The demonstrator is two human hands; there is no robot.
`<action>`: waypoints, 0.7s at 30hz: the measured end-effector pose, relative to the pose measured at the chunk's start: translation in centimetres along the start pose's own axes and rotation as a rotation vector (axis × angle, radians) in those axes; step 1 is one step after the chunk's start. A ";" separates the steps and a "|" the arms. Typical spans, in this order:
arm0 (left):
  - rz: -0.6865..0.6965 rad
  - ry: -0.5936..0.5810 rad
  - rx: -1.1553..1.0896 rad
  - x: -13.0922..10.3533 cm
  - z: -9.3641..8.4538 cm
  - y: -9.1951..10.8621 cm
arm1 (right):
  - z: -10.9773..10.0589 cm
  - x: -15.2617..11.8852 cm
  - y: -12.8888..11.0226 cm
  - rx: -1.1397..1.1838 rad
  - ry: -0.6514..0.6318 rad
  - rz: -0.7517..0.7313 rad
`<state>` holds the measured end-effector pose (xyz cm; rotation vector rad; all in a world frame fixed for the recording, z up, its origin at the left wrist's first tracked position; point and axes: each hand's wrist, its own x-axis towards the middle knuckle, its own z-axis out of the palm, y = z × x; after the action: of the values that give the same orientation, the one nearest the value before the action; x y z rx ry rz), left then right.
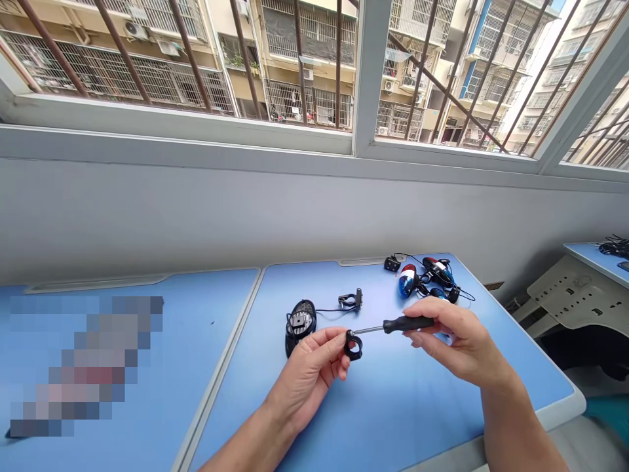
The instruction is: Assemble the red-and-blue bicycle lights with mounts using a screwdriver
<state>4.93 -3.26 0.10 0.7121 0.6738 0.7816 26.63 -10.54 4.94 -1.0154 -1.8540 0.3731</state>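
Between the thumb and fingers of my left hand (pixel 314 364) is a small black ring clamp (pixel 354 346). My right hand (pixel 455 337) grips the black handle of a screwdriver (pixel 407 324), whose metal shaft points left, its tip at the top of the clamp. Just behind my left hand lies a black oval device (pixel 301 319) with a cable running to a black clamp bracket (pixel 350 300) on the blue table. Whether the tip sits in a screw is too small to tell.
Several red, white and blue lamp-like units (pixel 407 280) with black cables lie at the table's back right, beside a small black box (pixel 392 263). A pixelated area covers the left table (pixel 196 328). Behind stand a wall and barred windows; another table (pixel 580 252) is at far right.
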 end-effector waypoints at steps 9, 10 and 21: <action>0.008 0.010 0.030 -0.1 0.0 -0.1 | 0.0 0.6 0.0 -0.241 0.026 -0.004; 0.007 0.008 0.034 -0.1 0.0 -0.1 | 0.2 0.6 0.0 -0.238 0.050 -0.001; -0.025 0.010 0.042 -0.2 0.0 -0.2 | 1.4 0.7 0.5 -0.128 0.225 -0.145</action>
<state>4.94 -3.56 0.01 0.7372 0.7091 0.7508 25.48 -9.45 4.38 -0.9591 -1.7505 0.0512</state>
